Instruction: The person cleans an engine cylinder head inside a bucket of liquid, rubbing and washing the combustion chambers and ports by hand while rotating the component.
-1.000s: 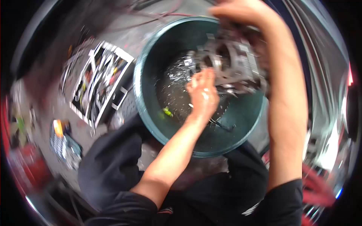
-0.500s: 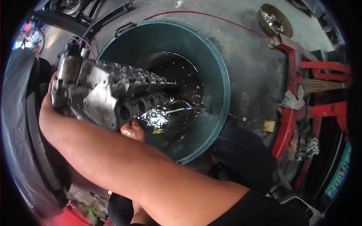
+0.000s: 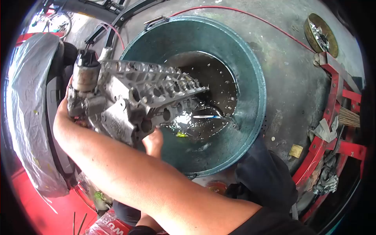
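A grey metal engine cylinder head, with a round valve-like housing on its left end, is held tilted over a large green tub. My right hand wraps around the far left end of the cylinder head; most of its fingers are hidden behind the metal. From beneath my right forearm, my left hand comes up and grips the lower edge near the round ports, its fingertips partly hidden. Dark liquid lies in the tub. A white-and-blue stick and a small yellow-green piece are in there too.
A plastic-covered car part stands at the left. Red metal frames with a straw broom are at the right. A red hose crosses the floor behind the tub, near a basin of metal pieces.
The view has shifted, so everything sits further right. The cylinder head has turned slightly, showing more of its upper openings. More of my left hand shows under it.
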`<state>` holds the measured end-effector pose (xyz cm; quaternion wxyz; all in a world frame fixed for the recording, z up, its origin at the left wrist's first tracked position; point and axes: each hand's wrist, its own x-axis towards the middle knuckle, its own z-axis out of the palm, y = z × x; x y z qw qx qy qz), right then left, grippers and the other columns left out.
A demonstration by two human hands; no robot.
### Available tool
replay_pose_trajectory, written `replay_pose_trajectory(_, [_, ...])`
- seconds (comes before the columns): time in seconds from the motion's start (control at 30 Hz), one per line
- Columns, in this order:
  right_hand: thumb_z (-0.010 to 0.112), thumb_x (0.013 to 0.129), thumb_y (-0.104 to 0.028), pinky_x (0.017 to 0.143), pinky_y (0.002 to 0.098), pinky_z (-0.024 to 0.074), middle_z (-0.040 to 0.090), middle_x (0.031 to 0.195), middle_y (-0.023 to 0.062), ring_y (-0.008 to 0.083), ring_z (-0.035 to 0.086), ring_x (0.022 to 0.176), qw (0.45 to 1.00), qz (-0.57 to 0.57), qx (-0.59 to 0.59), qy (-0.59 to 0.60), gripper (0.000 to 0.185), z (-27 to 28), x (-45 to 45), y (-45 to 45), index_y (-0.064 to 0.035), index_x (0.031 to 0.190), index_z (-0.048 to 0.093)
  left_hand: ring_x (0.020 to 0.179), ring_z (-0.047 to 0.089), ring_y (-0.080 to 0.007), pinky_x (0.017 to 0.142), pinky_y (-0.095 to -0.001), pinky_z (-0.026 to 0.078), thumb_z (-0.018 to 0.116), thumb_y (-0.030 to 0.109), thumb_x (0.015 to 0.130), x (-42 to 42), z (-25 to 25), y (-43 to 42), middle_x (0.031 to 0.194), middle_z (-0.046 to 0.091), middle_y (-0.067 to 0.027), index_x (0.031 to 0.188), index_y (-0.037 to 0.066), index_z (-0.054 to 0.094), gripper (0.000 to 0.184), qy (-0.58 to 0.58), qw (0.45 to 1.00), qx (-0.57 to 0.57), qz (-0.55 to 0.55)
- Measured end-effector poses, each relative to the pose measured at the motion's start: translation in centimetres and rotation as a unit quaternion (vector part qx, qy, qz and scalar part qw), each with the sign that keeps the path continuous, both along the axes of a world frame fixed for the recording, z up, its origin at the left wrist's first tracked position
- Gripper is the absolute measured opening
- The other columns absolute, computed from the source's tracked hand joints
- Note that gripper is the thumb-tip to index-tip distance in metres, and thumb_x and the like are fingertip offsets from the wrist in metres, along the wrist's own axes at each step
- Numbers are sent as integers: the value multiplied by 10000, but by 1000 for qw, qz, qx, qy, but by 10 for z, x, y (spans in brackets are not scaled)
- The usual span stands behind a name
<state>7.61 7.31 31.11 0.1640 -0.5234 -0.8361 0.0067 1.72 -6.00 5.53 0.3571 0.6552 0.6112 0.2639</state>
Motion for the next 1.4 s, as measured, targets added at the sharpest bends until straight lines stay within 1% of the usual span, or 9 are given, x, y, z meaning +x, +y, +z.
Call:
replay_pose_trajectory(0.3, [659,829,-339,995,815,230,669,1246,39,293,582,1215,991,-97,-80,-55,376,-15,-4,-3,-200,1176,710,924,683,-241,876,-322,503,541,-45,800,4,11,-1,1076,710,-176,1213,-50,631,423,-71,997,-16,10])
replay_pose_trajectory(0.33, [738,795,-337,994,821,229,591,1352,128,335,509,1296,991,-29,-112,-66,519,-7,8,-6,-144,1269,652,925,685,-237,879,-318,504,543,-43,804,4,13,0,1078,712,-174,1216,-48,632,422,-89,996,-19,16])
replay_pose_trajectory(0.47, [633,792,-117,906,388,528,696,1063,231,305,682,1030,973,-159,-142,-88,268,8,-7,-5,-2,1014,730,970,686,-229,910,-300,496,546,-35,817,4,32,-9,1108,709,-183,1236,-32,631,428,-259,959,-64,95])
replay_pose_trajectory(0.57, [654,754,-153,775,371,551,712,886,212,279,711,839,957,-196,-214,23,263,18,-23,-13,22,934,730,903,667,-201,789,-306,507,543,-7,827,26,-5,-9,1032,712,-168,1236,21,655,424,-343,925,77,145])
replay_pose_trajectory(0.63, [682,851,-330,634,340,519,695,967,91,152,652,698,973,-110,-190,-72,385,-23,8,41,-24,1084,694,869,647,-382,817,-406,537,558,20,822,10,-10,-16,942,656,-192,1247,136,656,451,-109,991,23,73])
replay_pose_trajectory(0.73, [695,848,-334,582,288,471,642,886,52,111,527,588,963,-105,-250,1,407,-25,3,40,-3,1082,653,847,634,-371,781,-461,520,539,42,827,5,0,-11,906,625,-166,1253,162,646,455,-108,992,21,67])
replay_pose_trajectory(0.87, [694,796,-410,838,355,505,700,968,147,213,656,878,951,-157,-251,-86,516,-16,-9,27,6,1100,694,957,646,-377,849,-440,527,541,20,815,7,2,-15,1013,648,-190,1274,163,641,491,-214,973,-33,80])
replay_pose_trajectory(1.33, [628,788,-390,801,382,518,710,873,168,279,688,836,972,-131,-150,-127,463,-15,-8,32,-30,1067,714,1010,643,-372,903,-423,517,554,32,803,22,4,-9,1076,657,-215,1278,147,639,497,-276,952,-4,130])
replay_pose_trajectory(1.4, [613,787,-398,822,393,508,708,875,179,294,684,859,972,-138,-132,-134,467,-18,-5,30,-28,1053,715,990,642,-378,889,-440,512,558,22,819,13,2,-14,1069,648,-218,1289,145,630,492,-162,980,-93,67])
